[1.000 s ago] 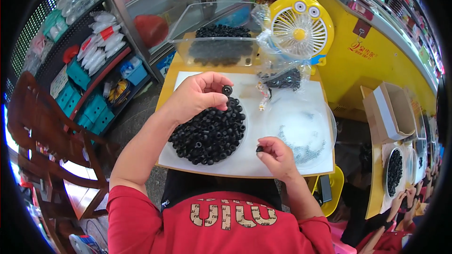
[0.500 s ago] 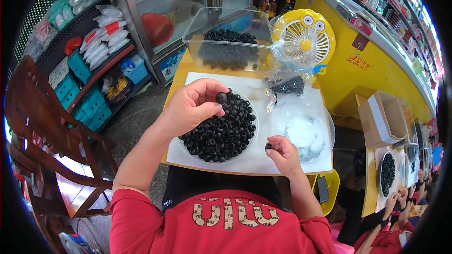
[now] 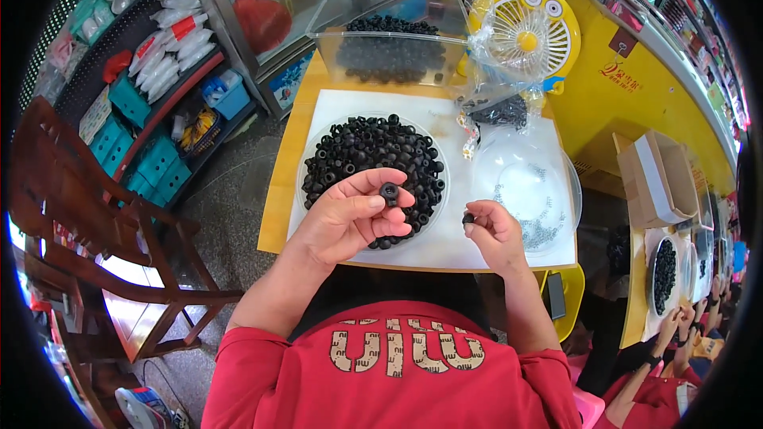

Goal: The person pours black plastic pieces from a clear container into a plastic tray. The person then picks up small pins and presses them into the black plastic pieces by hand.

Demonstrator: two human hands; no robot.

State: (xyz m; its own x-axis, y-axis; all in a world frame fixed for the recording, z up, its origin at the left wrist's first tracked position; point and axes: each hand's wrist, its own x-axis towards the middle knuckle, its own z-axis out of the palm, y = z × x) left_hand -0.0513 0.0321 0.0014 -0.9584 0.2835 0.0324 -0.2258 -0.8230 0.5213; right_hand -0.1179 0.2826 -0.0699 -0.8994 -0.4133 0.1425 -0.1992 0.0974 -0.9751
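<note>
My left hand (image 3: 340, 221) is closed in a pinch over the near part of a round tray (image 3: 445, 151) heaped with black pieces. Between its thumb and fingers is a round black bead (image 3: 389, 191) with a hole facing up. My right hand (image 3: 497, 237) is closed too, right of the heap, pinching a small black piece (image 3: 467, 218) mostly covered by the fingertips. The loose black beads (image 3: 358, 147) in the tray are round, many showing holes. Next to my right hand stands a clear shallow bowl (image 3: 517, 167) with small clear bits scattered in it.
A clear plastic bin (image 3: 334, 40) with more black pieces stands at the table's far side. Beside it are a yellow fan (image 3: 566, 32) and a plastic bag (image 3: 505, 83). A wooden chair (image 3: 87, 191) is at left. Other people's hands (image 3: 675, 322) work at a table on the right.
My left hand has moved right and toward me with the bead, its palm now turned more upward. My right hand keeps its pinch. The view has shifted slightly.
</note>
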